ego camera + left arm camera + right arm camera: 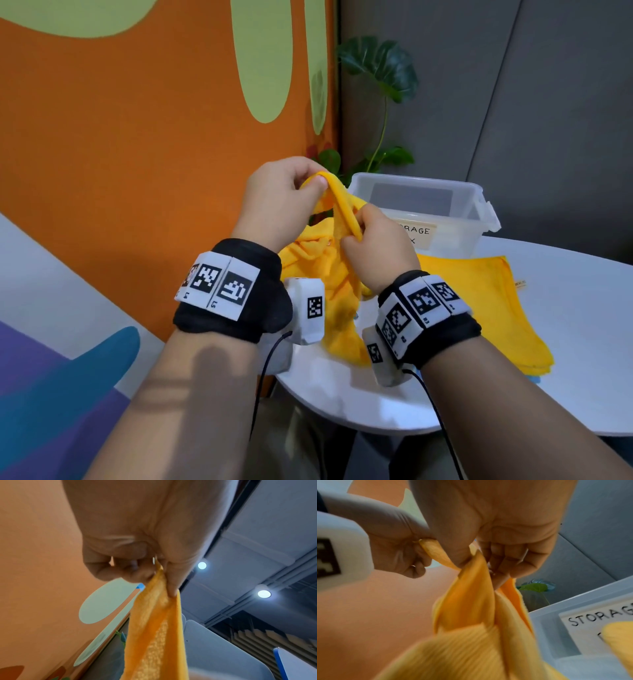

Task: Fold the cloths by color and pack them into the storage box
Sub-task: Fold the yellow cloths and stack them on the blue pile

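Both hands hold one yellow cloth [337, 274] up above the near edge of the white table [565, 342]. Left hand [277, 198] pinches a rolled edge of it between thumb and curled fingers at the higher end; the left wrist view shows that thumb [173, 582] pressed against the fabric. Right hand [376, 246] grips the same edge lower down and just beside the left, fingers curled round it. Between the two grips the edge runs as a short taut band; below them the rest of the cloth hangs in loose bunched folds, its lower end over the table's rim.

On the table to the right lie flat yellow cloths [479, 301] in a stack, with a bit of blue fabric [532, 378] showing under the stack's near corner. Behind them stands the clear storage box [472, 205], open-topped, with a handwritten label on its front wall; it sits just beyond the hanging cloth. An orange wall [137, 154] stands close on the left, and a green plant [383, 68] rises behind the box. Bare tabletop shows right of the stack.
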A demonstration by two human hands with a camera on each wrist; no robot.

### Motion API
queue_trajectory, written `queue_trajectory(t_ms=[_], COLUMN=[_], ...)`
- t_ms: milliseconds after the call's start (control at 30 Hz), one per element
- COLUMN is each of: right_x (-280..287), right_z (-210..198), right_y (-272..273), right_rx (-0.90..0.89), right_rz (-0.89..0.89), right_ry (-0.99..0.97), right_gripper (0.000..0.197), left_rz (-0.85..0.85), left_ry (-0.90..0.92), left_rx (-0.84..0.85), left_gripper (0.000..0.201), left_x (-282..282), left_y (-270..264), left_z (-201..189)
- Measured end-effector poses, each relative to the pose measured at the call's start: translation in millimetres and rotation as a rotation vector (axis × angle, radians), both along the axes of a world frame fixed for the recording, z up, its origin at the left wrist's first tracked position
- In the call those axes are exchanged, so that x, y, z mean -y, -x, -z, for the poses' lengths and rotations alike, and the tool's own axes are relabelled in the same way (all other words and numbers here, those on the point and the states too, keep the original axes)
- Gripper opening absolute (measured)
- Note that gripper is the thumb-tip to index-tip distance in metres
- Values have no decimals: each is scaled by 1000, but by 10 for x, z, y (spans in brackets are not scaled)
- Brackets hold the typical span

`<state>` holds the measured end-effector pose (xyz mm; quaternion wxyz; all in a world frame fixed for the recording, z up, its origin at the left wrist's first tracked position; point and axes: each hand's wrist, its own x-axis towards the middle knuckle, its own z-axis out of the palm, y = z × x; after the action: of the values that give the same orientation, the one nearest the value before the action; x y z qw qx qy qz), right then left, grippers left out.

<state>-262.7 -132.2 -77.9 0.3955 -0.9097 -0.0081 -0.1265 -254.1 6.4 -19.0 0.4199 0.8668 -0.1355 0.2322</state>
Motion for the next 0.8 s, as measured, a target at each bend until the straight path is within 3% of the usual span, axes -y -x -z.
queue_trajectory(t_ms=[133,233,333,500,633,800], right_x=[147,244,315,383,410,600], right_z=[-30,-76,-124,-232,-297,-259], right_y=[12,-7,-34,0,17,9], right_rx=[-21,37,108,178,160,144], right_rz=[48,56,83,247,294,365], right_ry=[40,28,136,285,227,87], right_gripper=[12,16,21,26,25,29], left_rz=[-239,-398,-504,-514,-575,-623], left_ry=[161,166,191,389,458,395], left_rx=[54,48,45,55,134,185], left_gripper=[11,16,21,19,26,19], left_x=[-258,-485,-640,-691,-728,-843], left_y=[-73,-134,-140,-110,-101,-94], left_z=[-102,-109,-84,-54,-84,-63])
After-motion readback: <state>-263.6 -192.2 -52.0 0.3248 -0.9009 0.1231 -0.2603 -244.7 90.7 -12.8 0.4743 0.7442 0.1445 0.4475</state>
